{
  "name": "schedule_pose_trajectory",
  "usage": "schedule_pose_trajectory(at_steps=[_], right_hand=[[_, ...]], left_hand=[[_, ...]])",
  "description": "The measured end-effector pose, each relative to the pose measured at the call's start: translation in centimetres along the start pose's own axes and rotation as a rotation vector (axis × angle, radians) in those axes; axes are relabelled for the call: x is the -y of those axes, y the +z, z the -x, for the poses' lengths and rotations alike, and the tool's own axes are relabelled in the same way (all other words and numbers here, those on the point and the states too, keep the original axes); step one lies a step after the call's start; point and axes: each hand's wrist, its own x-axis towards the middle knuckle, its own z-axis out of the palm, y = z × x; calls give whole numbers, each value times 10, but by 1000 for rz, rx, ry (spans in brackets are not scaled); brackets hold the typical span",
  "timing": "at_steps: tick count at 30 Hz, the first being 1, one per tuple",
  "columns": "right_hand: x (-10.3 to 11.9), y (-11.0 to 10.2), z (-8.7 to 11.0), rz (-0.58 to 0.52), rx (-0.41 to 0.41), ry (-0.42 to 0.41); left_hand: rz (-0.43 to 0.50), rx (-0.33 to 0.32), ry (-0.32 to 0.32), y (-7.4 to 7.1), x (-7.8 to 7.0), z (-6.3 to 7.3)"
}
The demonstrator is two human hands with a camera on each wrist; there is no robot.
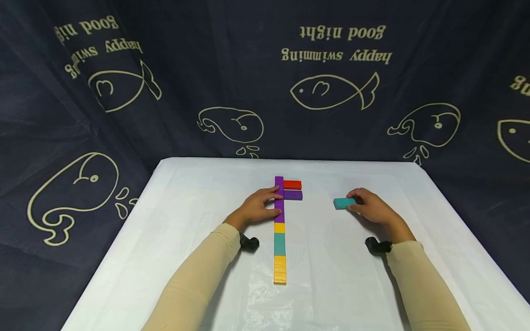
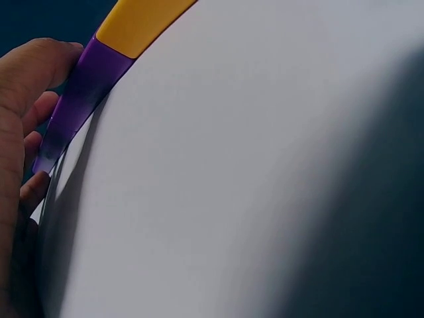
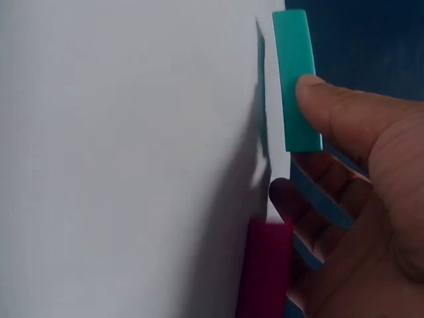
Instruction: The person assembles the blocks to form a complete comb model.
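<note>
A straight row of blocks runs up the table: a purple stretch (image 1: 279, 209) at the far end, then a small yellow block (image 1: 279, 228), a teal block (image 1: 279, 244) and a yellow block (image 1: 279, 270). My left hand (image 1: 260, 205) touches the purple stretch from its left side with thumb and fingertips. To the right, my right hand (image 1: 370, 207) pinches a loose teal block (image 1: 343, 203) by its right end. In the right wrist view a magenta block (image 3: 266, 271) shows below the fingers; whether the hand touches it cannot be told.
A red block (image 1: 292, 185) and a purple block (image 1: 293, 195) stick out rightward from the row's far part, with a narrow gap between them. White cloth covers the table (image 1: 174, 276). A dark curtain (image 1: 265, 82) with fish and whale drawings hangs behind.
</note>
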Motion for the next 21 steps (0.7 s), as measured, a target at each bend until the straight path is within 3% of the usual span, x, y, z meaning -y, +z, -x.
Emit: schedule_pose_trajectory(at_steps=[11,21], right_hand=[[40,26,-16,-55,-66,0],[69,53,-26,-93,-65,18]], left_hand=[[-10,4,-18,0,0,1],[-10,8,-13,-2,-4,2]])
